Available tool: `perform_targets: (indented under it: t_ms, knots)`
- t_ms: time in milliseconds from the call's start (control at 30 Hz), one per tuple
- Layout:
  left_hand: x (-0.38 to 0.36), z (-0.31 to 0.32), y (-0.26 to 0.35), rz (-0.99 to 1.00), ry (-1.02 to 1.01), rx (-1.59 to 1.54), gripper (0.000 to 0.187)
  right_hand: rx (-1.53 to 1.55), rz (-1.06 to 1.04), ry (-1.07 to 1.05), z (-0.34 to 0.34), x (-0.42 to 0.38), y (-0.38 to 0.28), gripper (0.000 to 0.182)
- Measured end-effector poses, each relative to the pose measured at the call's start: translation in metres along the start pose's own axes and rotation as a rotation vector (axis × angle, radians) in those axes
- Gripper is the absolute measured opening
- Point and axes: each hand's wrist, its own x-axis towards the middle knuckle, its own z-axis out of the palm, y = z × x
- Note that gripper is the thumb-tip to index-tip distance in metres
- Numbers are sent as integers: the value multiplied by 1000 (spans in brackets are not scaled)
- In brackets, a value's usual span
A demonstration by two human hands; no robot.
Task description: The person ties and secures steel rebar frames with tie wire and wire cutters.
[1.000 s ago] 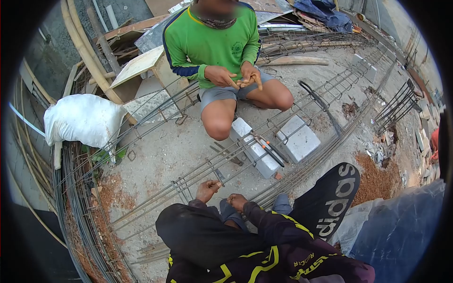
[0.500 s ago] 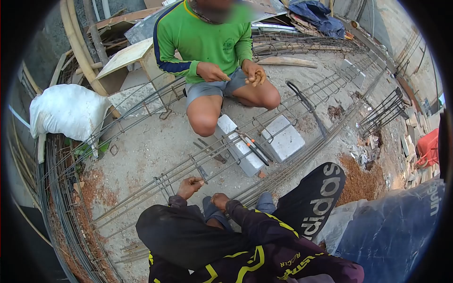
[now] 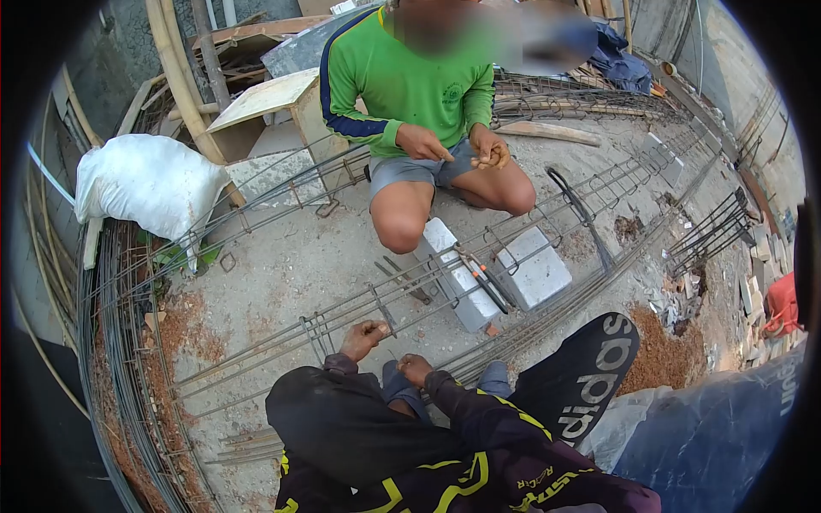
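My left hand [image 3: 363,339] is closed at the near lower end of a steel stirrup [image 3: 381,309], which loops round the long rebar rods [image 3: 282,344]. Its thumb and fingertips press together there. Lower and to the right, my right hand [image 3: 416,369] has its fingers curled in. A short thin wire [image 3: 392,353] seems to stick out from its fingertips toward the left hand. Several more stirrups [image 3: 316,336] stand bunched on the rods left of my left hand. Pincers [image 3: 404,282] lie on the concrete beyond the rods.
Two pale blocks [image 3: 469,306] [image 3: 534,272] sit under the rebar cage; a tool with orange-marked handles [image 3: 484,282] rests by one. A co-worker in a green shirt [image 3: 419,85] squats opposite, hands together. A white sack [image 3: 150,188] and rebar bundles [image 3: 111,359] stand left.
The whole view has shifted, so the scene sits slightly right and lower. My right hand has opened a little from a fist, and a thin wire now shows at its fingertips.
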Motion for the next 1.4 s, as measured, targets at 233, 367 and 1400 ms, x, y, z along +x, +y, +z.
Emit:
perform_targets:
  t_ms: [233,367,1400]
  knots:
    - [0,-3,6,-14,-35,106,42,-24,45,-48,-1,-10,-20,22]
    - [1,-5,3,-21,-52,78,45,96,59,-106,-3,-9,-22,21]
    - [-5,11,-3,67,83,339,52,155,-152,299,1,6,-34,16]
